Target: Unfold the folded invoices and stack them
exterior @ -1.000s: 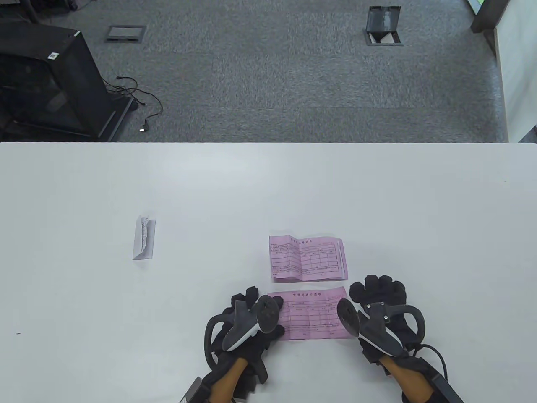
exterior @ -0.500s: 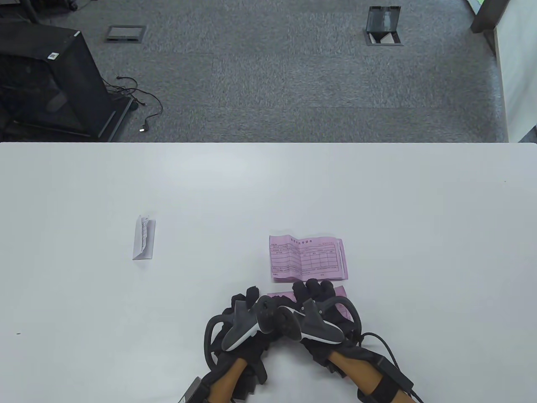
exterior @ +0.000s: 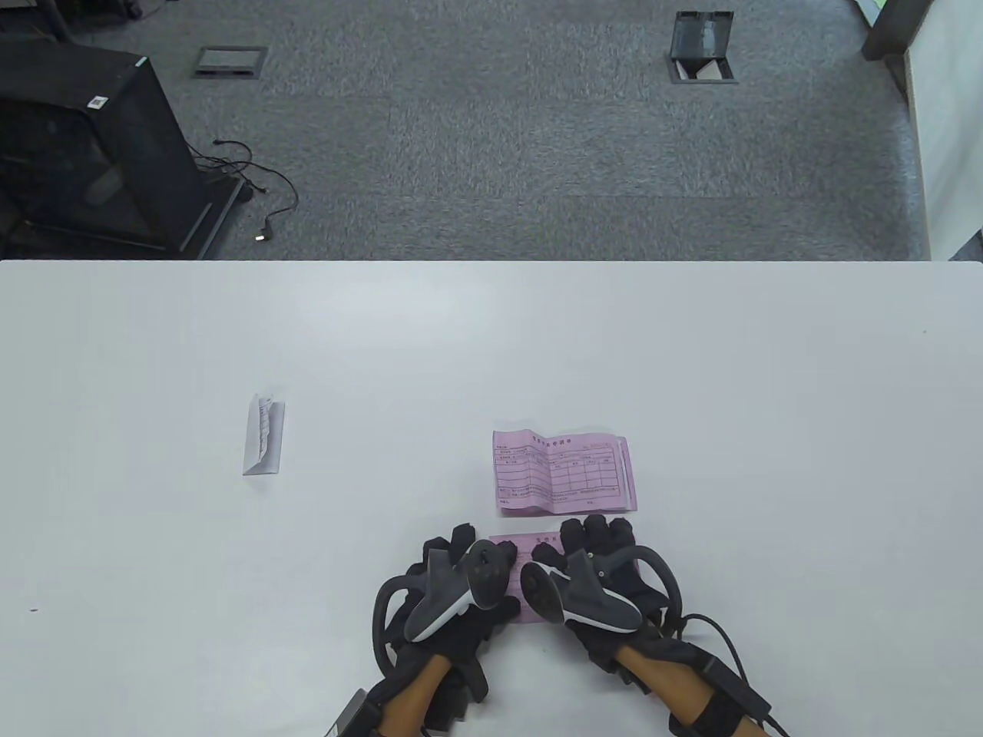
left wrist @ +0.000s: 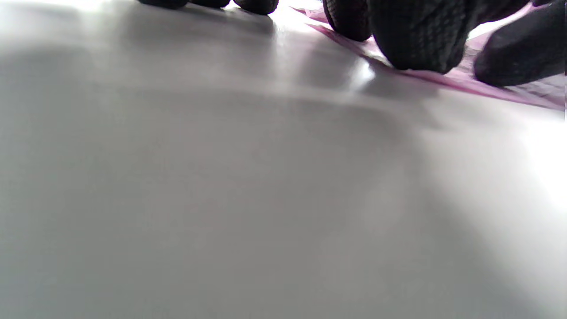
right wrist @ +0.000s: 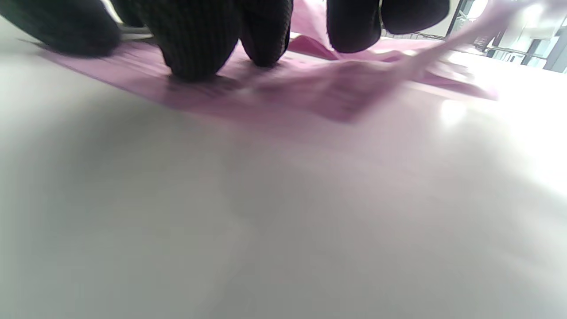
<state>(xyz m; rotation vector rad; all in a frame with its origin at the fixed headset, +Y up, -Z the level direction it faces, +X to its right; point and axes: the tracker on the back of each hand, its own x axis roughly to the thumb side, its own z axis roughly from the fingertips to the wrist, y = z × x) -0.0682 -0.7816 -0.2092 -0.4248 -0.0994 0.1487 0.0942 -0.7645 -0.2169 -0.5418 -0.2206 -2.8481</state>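
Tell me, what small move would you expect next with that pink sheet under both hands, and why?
Probably the right hand slides rightward to flatten the near pink invoice, while the left hand pins its left edge. Its right end looks lifted, and the opened pink stack waits just beyond.

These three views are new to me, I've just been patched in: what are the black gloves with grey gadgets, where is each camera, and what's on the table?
No machine here: a person's two hands in black sensor gloves, with a grey tracker strapped to the back of each. The fingers are free.

The big picture looks down at the white table. The two blurry ones come from cameras on each wrist, low over the tabletop, with fingertips hanging in from the top.

The left hand and right hand both press on a pink invoice near the table's front edge; the wrist views show fingertips resting on it. Nothing is lifted. Just behind it lies a small stack of unfolded pink invoices. Off to the left sits a folded white slip, untouched.
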